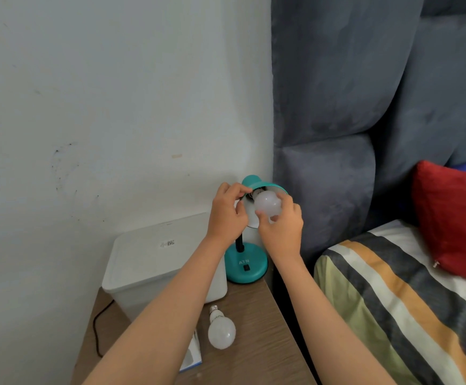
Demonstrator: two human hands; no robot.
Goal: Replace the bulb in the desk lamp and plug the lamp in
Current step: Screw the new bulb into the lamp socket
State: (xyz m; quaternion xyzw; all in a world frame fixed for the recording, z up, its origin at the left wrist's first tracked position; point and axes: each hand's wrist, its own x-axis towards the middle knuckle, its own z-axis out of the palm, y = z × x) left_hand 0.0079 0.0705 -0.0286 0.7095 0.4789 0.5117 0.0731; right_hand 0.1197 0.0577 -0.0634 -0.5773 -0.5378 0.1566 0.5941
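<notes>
A teal desk lamp stands at the back of a wooden bedside table, its shade tipped up toward me. My left hand grips the left rim of the shade. My right hand holds a white bulb whose base sits at the socket inside the shade. A second white bulb lies on the table in front, screw base pointing away from me. The lamp's black cord hangs down the table's left side; its plug is out of sight.
A white plastic box with a lid stands left of the lamp. A small blue and white carton lies by the loose bulb. A grey padded headboard and a bed with a striped cover and red pillow are on the right.
</notes>
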